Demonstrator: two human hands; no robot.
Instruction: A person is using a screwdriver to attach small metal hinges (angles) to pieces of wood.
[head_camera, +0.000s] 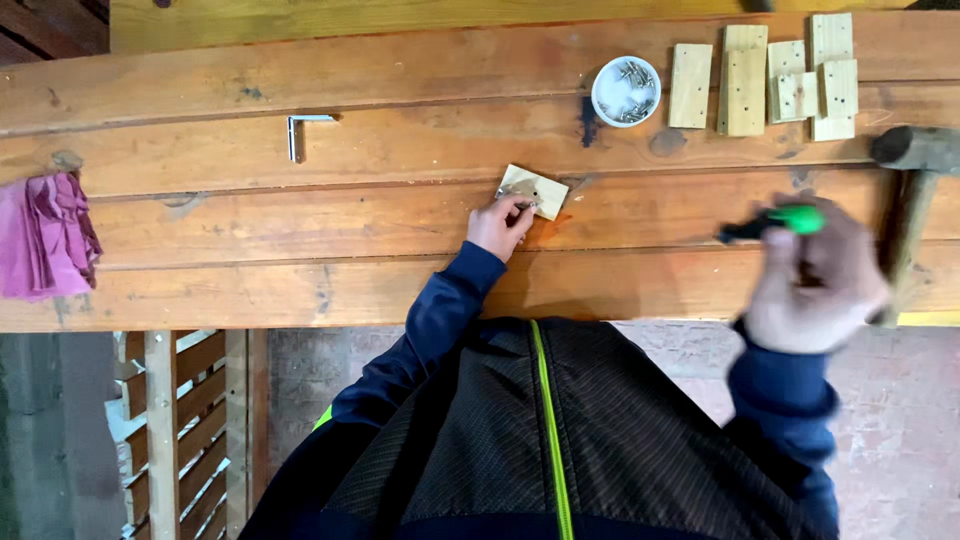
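Note:
My left hand (499, 226) pinches a small screw against a small pale wooden block (535, 190) that lies on the wooden workbench (250, 220). My right hand (815, 280), blurred, is raised to the right and grips a screwdriver with a green and black handle (775, 223), its tip pointing left. The two hands are well apart.
A white dish of screws (625, 91) and several pale wooden blocks (765, 75) lie at the back right. A hammer (915, 190) rests at the far right. A metal angle bracket (300, 130) lies left of centre, a pink cloth (45, 235) at the left edge.

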